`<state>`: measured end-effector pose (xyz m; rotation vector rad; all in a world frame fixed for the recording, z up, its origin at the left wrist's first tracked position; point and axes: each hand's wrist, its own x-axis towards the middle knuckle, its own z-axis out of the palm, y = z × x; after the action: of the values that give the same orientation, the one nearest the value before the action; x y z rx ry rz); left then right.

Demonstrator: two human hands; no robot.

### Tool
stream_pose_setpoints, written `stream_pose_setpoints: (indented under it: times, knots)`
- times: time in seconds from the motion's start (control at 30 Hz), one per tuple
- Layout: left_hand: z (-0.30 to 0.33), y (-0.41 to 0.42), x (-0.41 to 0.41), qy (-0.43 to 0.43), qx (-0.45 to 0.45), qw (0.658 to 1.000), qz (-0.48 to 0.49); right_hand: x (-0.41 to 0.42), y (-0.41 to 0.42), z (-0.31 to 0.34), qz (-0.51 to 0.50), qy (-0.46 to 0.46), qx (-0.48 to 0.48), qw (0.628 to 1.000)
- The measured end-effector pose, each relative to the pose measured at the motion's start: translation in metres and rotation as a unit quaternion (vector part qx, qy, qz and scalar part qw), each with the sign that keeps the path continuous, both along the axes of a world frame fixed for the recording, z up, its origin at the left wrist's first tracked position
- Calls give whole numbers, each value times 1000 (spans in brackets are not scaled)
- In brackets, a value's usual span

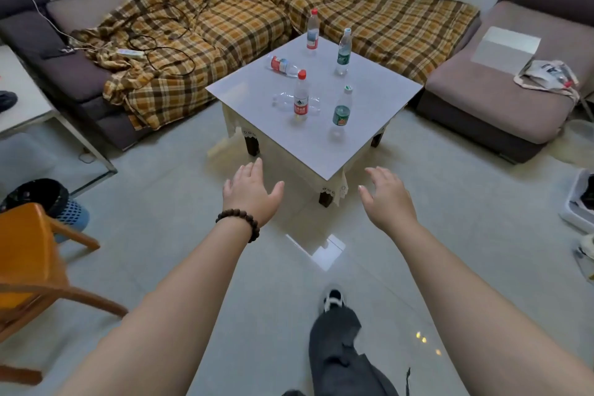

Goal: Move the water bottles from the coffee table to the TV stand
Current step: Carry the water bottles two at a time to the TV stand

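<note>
Both grips, left hand (250, 189) & right hand (387, 193), were spread, empty, short of surface (321, 151); best taking nearest upright bottles (301, 99) first.

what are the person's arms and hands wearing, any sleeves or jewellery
Both forearms are bare, with no sleeves in view. The left hand has a bracelet of dark brown round beads around its wrist. The right hand and its wrist carry nothing: no ring, watch or glove shows on either of the hands.
</note>
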<state>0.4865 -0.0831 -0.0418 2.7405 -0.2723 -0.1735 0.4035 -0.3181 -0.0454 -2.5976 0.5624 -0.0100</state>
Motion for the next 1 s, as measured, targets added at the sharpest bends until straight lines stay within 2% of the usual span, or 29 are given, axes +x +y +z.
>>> stream_pose_setpoints:
  times: [0.23,0.5,0.77,1.0]
  knots:
    - [-27,-62,133,-7,15,1000,-7,135,-66,-31,-16,-15,18,1000]
    - [-36,-150,287,24,33,999,-14,289,-133,-49,-18,40,50,998]
    - [-40,-189,379,46,53,997,-40,372,-170,-50,-43,63,64,995]
    - [-54,-214,453,35,37,994,-92,418,-180,-63,-106,71,78,989]
